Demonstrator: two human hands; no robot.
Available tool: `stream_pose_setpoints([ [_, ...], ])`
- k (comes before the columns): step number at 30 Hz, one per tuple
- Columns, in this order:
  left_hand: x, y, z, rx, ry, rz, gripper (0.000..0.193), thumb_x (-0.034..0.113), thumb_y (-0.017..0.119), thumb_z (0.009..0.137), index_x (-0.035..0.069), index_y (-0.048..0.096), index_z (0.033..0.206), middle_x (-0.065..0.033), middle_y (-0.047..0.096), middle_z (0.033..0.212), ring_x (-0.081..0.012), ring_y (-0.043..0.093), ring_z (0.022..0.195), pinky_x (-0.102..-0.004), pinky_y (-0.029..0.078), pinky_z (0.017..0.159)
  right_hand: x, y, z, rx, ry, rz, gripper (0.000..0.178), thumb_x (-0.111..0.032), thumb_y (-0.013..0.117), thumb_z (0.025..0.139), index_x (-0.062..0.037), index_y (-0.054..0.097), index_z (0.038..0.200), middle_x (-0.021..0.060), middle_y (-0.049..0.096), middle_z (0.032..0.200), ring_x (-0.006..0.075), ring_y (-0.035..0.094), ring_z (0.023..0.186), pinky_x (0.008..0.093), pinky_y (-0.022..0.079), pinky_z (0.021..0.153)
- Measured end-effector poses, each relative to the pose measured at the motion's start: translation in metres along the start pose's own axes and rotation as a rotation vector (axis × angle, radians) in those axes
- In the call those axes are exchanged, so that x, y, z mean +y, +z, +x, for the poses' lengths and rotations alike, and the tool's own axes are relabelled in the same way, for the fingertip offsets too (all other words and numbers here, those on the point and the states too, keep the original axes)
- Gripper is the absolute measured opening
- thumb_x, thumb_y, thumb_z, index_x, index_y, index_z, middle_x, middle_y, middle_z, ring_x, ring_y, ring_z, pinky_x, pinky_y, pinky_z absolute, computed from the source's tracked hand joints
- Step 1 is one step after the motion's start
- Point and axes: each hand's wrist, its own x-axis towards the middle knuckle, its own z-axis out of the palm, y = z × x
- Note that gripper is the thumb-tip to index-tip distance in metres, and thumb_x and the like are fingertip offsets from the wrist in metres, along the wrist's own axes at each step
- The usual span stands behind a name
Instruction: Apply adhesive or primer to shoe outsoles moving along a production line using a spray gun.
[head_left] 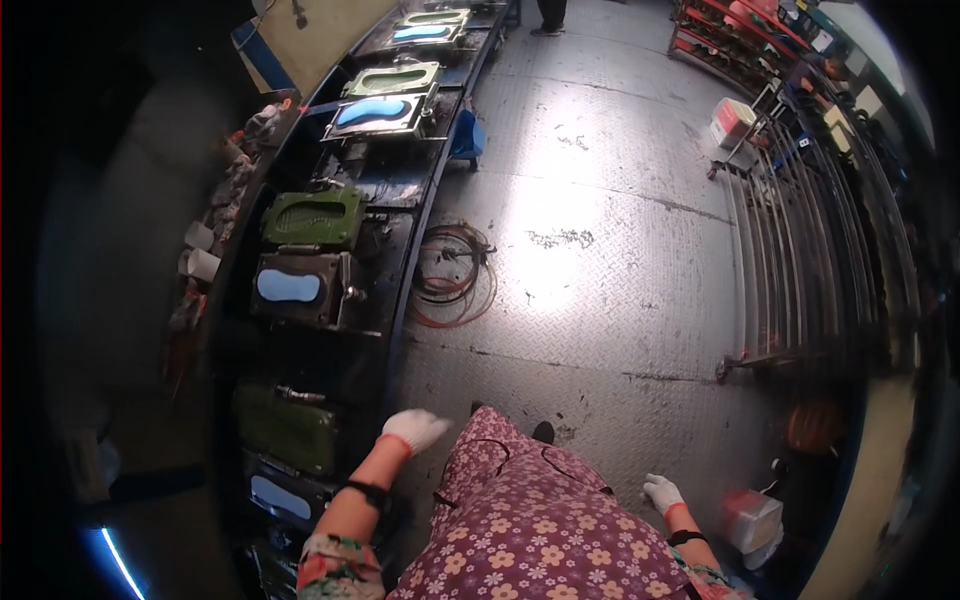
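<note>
White gloves are worn on both hands. The left hand [415,429] is held loose and empty just beside the green mould [285,428]. The right hand [662,492] is held open, empty, well apart from it.

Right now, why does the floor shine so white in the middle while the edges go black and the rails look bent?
Head view: overhead light glares off the metal floor, washing out its tread pattern there; the fisheye lens darkens the rim to black and bows the straight rack and mould line; the left side lies in deep shadow; the gloved left hand and right hand look slightly soft.
</note>
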Motion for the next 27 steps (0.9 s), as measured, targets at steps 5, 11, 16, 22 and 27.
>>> stream_pose_setpoints([
  [5,-0.075,-0.126,0.205,0.255,-0.064,-0.093,0.029,0.024,0.050,0.105,0.018,0.070,0.125,-0.0154,0.072,0.127,-0.0369,0.070,0.120,-0.0487,0.059,0.096,-0.114,-0.048,0.043,-0.037,0.096,0.099,0.056,-0.024,0.060,0.097,0.0029,0.062,0.146,0.0211,0.073,0.134,0.0235,0.077,0.096,0.0342,0.058,0.088],
  [11,-0.231,-0.204,0.473,0.640,-0.429,-0.443,0.046,0.049,0.049,0.102,0.018,0.073,0.127,-0.0184,0.069,0.135,-0.0393,0.065,0.127,-0.0523,0.053,0.104,-0.087,-0.058,0.104,-0.064,-0.273,-0.247,0.053,-0.022,0.057,0.098,0.0053,0.064,0.142,0.0198,0.072,0.134,0.0244,0.074,0.111,0.0382,0.061,0.088],
  [16,-0.263,-0.322,0.625,0.608,-0.781,-0.968,0.056,0.053,0.046,0.101,0.015,0.070,0.135,-0.0197,0.065,0.141,-0.0398,0.064,0.129,-0.0510,0.049,0.111,-0.201,-0.153,0.141,-0.133,-0.223,-0.417,0.050,-0.020,0.057,0.098,0.0033,0.065,0.140,0.0184,0.072,0.134,0.0242,0.072,0.113,0.0381,0.059,0.091],
  [22,-0.369,-0.396,0.774,0.823,-1.055,-0.969,0.051,0.044,0.045,0.103,0.010,0.066,0.135,-0.0182,0.064,0.142,-0.0382,0.062,0.128,-0.0509,0.049,0.110,-0.313,-0.232,0.224,-0.356,-0.262,-0.608,0.045,-0.018,0.057,0.097,0.0002,0.067,0.138,0.0164,0.071,0.135,0.0238,0.069,0.117,0.0379,0.056,0.096],
  [27,-0.486,-0.425,0.879,0.851,-1.217,-0.936,0.055,0.039,0.051,0.102,0.012,0.056,0.150,-0.0182,0.058,0.153,-0.0381,0.056,0.139,-0.0528,0.047,0.113,-0.404,-0.296,0.368,-0.534,-0.377,-0.769,0.042,-0.016,0.057,0.097,-0.0023,0.068,0.136,0.0148,0.071,0.135,0.0236,0.067,0.121,0.0378,0.053,0.100],
])
